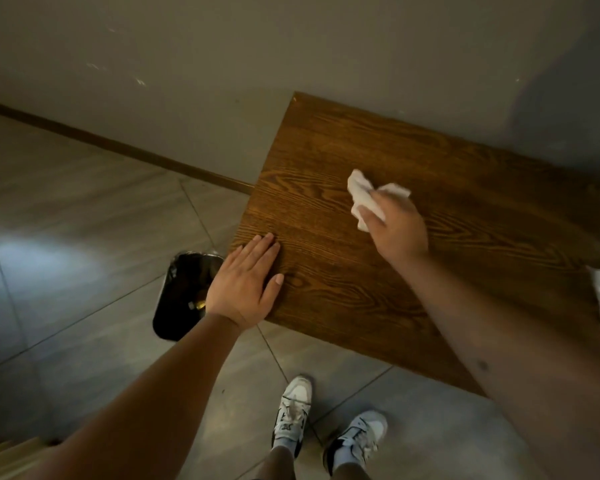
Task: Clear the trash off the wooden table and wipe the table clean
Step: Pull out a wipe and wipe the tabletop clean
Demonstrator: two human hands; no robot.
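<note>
A wooden bench [413, 188] is being shown against a plain wall over a tiled floor, with a black bin [184, 292] standing just beside its left corner. A crumpled white tissue [362, 194] is being pinched in the curled fingers of the right hand [397, 230] and pressed onto the middle of the bench, while the left hand [246, 285] is being laid flat near the corner, fingers straight and close together. The tissue is being judged light, soft and easily torn, best bunched in a wad under the fingertips.
</note>
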